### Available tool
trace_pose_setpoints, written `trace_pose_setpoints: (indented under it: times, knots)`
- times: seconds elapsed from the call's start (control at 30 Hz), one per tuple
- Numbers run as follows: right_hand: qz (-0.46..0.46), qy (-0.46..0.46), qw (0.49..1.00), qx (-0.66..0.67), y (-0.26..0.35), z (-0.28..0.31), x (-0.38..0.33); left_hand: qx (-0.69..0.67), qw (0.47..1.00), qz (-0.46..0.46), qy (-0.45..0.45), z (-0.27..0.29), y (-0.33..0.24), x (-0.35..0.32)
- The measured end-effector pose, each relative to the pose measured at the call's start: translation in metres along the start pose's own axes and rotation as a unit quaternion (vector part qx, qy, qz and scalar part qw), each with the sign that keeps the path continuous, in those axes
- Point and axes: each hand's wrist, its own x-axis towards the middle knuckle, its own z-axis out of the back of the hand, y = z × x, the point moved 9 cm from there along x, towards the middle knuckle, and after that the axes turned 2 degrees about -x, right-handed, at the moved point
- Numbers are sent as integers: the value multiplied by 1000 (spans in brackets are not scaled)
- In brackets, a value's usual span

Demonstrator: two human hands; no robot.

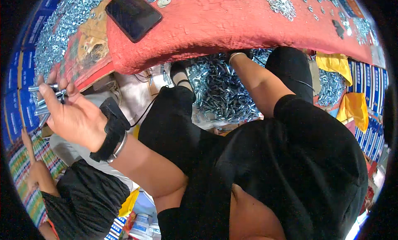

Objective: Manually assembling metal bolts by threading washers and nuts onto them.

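1. Red cloth (199, 28) covers the table
2. Left hand (76, 111) curls around loose bolts (36, 88), long axes mostly sideways
3. Bolt pile (226, 92) lies rightward, nearer the right forearm (261, 80); arms apart, right hand hidden, its grip unclear

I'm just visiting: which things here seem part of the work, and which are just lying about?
Seemingly part of the work:
silvery cylindrical metal bolts in the person's left hand
heap of shiny metal bolts below the wrinkled red cloth

Probably just lying about:
flat black rectangular phone on the cloth
small dark irregular scrap, far right of the cloth
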Motion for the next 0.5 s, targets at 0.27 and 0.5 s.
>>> trace_pose_setpoints:
  times: [0.27,0.5]
  knots:
    - [-5,8,1000,-6,-11,-8,31,31,999,34,28,-6,11,-8]
    - [-16,-1,1000,15,-39,0,48,45,998,43,12,-4,11,-5]
